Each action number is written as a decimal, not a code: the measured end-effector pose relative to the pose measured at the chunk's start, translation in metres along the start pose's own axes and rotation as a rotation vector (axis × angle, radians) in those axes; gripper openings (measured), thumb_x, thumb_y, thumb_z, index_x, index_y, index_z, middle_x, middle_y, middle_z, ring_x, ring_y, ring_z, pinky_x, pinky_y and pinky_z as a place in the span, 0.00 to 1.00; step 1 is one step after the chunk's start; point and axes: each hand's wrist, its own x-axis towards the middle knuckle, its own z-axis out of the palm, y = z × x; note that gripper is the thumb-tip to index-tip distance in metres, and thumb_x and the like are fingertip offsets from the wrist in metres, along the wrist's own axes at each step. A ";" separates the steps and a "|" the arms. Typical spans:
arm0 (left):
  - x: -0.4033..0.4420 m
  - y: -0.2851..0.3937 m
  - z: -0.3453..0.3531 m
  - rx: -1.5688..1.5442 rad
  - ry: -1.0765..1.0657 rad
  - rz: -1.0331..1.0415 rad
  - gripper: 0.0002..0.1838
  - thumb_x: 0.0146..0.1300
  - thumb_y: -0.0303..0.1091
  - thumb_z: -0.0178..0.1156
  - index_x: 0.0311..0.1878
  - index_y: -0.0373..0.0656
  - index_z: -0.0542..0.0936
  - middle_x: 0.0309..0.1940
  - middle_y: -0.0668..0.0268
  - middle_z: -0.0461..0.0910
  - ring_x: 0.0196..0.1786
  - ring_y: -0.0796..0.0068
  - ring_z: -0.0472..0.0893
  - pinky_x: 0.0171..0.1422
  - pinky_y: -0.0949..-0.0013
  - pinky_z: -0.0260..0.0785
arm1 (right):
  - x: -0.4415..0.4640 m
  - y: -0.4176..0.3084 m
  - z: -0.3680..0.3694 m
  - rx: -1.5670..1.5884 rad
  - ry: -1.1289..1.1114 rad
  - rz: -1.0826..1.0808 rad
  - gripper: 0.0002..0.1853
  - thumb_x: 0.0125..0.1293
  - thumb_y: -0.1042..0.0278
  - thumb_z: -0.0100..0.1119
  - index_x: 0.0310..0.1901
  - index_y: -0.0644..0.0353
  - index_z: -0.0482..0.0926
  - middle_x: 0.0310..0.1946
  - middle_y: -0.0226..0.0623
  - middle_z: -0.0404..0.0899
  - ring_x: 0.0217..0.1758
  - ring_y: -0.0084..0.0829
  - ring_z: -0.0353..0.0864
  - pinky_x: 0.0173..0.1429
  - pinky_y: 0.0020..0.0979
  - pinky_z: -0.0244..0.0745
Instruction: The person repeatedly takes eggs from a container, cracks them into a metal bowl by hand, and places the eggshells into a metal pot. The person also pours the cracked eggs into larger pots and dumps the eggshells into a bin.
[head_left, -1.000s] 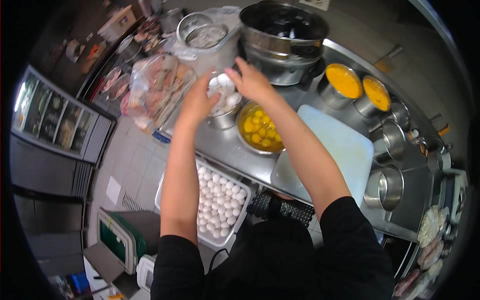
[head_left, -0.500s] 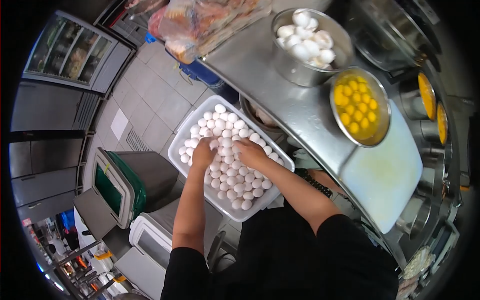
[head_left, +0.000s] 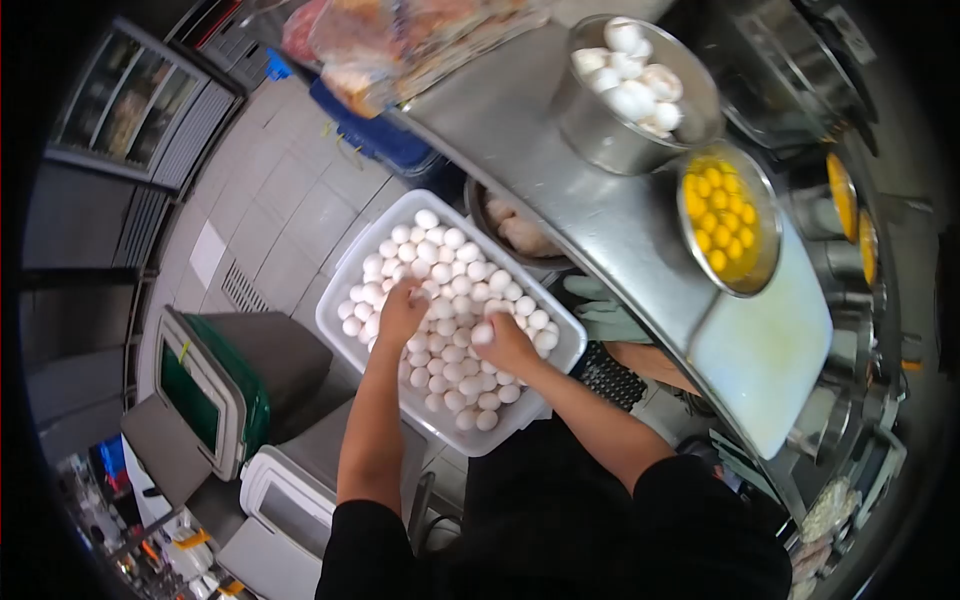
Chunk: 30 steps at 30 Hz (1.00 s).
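Head view shows white eggs (head_left: 470, 386) in a plastic tub (head_left: 567, 352) at the centre. The right hand (head_left: 505, 345) has its fingers curled around one egg (head_left: 483, 333). At its ten o'clock, the left hand (head_left: 402, 309) is among the eggs; its grip I cannot tell. From the tub, a pot (head_left: 610, 145) of eggshells (head_left: 635, 88) stands toward one o'clock.

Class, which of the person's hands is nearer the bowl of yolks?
Right. The right hand is over the egg tub, on the side toward the bowl of yolks; the left hand is farther away, over the same tub.
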 end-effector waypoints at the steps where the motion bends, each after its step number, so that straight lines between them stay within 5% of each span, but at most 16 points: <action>1: -0.004 -0.008 0.010 -0.428 -0.024 -0.133 0.24 0.59 0.27 0.58 0.62 0.48 0.76 0.52 0.57 0.79 0.48 0.61 0.83 0.48 0.57 0.78 | -0.032 -0.003 -0.021 0.062 -0.044 0.055 0.32 0.52 0.62 0.71 0.58 0.64 0.72 0.58 0.52 0.75 0.62 0.50 0.76 0.65 0.42 0.73; 3: -0.036 0.050 -0.001 -0.968 -0.005 -0.240 0.26 0.62 0.24 0.52 0.65 0.50 0.73 0.52 0.57 0.79 0.47 0.65 0.82 0.48 0.62 0.78 | -0.096 0.009 -0.052 0.167 -0.060 0.067 0.36 0.52 0.63 0.71 0.64 0.61 0.71 0.59 0.52 0.75 0.63 0.48 0.77 0.66 0.41 0.73; 8: -0.097 0.185 0.014 -1.357 -0.282 -0.298 0.25 0.62 0.20 0.51 0.64 0.47 0.69 0.49 0.55 0.80 0.45 0.66 0.82 0.48 0.67 0.78 | -0.223 0.004 -0.167 0.288 -0.020 0.069 0.29 0.55 0.71 0.68 0.62 0.56 0.75 0.54 0.45 0.77 0.58 0.40 0.80 0.60 0.36 0.78; 11: -0.100 0.260 0.037 -0.999 -0.487 -0.068 0.25 0.62 0.21 0.59 0.62 0.47 0.68 0.47 0.56 0.80 0.43 0.67 0.82 0.47 0.68 0.78 | -0.278 -0.020 -0.247 0.294 0.232 0.115 0.25 0.58 0.68 0.71 0.57 0.56 0.73 0.46 0.39 0.79 0.48 0.32 0.82 0.52 0.32 0.80; 15: -0.100 0.409 0.059 -0.398 -0.283 0.533 0.23 0.63 0.41 0.70 0.56 0.43 0.75 0.41 0.60 0.81 0.36 0.67 0.84 0.40 0.64 0.76 | -0.317 -0.034 -0.325 0.213 0.750 0.108 0.25 0.61 0.67 0.70 0.59 0.58 0.73 0.46 0.34 0.80 0.47 0.28 0.80 0.53 0.30 0.76; 17: -0.106 0.467 0.069 -0.295 -0.278 0.512 0.23 0.62 0.44 0.70 0.53 0.41 0.77 0.42 0.57 0.81 0.38 0.59 0.84 0.43 0.60 0.76 | -0.324 -0.035 -0.347 0.208 0.887 0.015 0.25 0.63 0.67 0.68 0.60 0.61 0.74 0.49 0.39 0.80 0.51 0.31 0.80 0.56 0.32 0.75; 20: -0.105 0.508 0.102 -0.154 -0.205 0.741 0.22 0.63 0.44 0.68 0.55 0.42 0.77 0.49 0.57 0.80 0.49 0.56 0.81 0.55 0.58 0.72 | -0.327 -0.031 -0.360 -0.028 1.204 -0.098 0.22 0.65 0.66 0.67 0.59 0.61 0.77 0.52 0.48 0.79 0.54 0.47 0.79 0.59 0.39 0.74; 22: -0.099 0.515 0.136 0.059 0.052 1.044 0.23 0.61 0.46 0.69 0.54 0.43 0.78 0.57 0.56 0.77 0.56 0.52 0.76 0.62 0.53 0.65 | -0.317 -0.006 -0.354 -0.185 1.252 -0.095 0.23 0.64 0.66 0.67 0.59 0.61 0.77 0.52 0.48 0.80 0.55 0.48 0.79 0.59 0.41 0.73; 24: -0.091 0.503 0.169 0.171 0.037 1.021 0.24 0.60 0.46 0.69 0.54 0.43 0.78 0.60 0.57 0.76 0.60 0.54 0.74 0.63 0.53 0.62 | -0.303 0.036 -0.341 -0.427 1.174 0.002 0.24 0.61 0.64 0.68 0.59 0.61 0.77 0.52 0.47 0.80 0.55 0.50 0.77 0.60 0.46 0.71; 27: -0.091 0.511 0.174 0.246 0.052 1.001 0.23 0.62 0.47 0.68 0.54 0.43 0.78 0.59 0.56 0.76 0.59 0.55 0.74 0.62 0.53 0.62 | -0.293 0.046 -0.340 -0.336 1.151 0.021 0.24 0.62 0.65 0.68 0.58 0.60 0.77 0.52 0.48 0.80 0.54 0.52 0.77 0.60 0.46 0.71; 29: -0.092 0.513 0.164 0.230 0.069 0.998 0.22 0.64 0.47 0.67 0.54 0.43 0.77 0.55 0.55 0.79 0.56 0.54 0.77 0.58 0.54 0.65 | -0.278 0.048 -0.348 -0.239 1.239 -0.059 0.23 0.64 0.66 0.68 0.59 0.60 0.76 0.51 0.45 0.81 0.50 0.43 0.80 0.55 0.40 0.74; 30: -0.089 0.519 0.161 -0.023 -0.064 0.762 0.22 0.65 0.48 0.66 0.53 0.41 0.78 0.49 0.56 0.80 0.49 0.57 0.79 0.52 0.57 0.68 | -0.271 0.042 -0.355 0.203 1.169 -0.076 0.23 0.65 0.66 0.67 0.60 0.60 0.76 0.49 0.42 0.81 0.48 0.37 0.79 0.51 0.36 0.75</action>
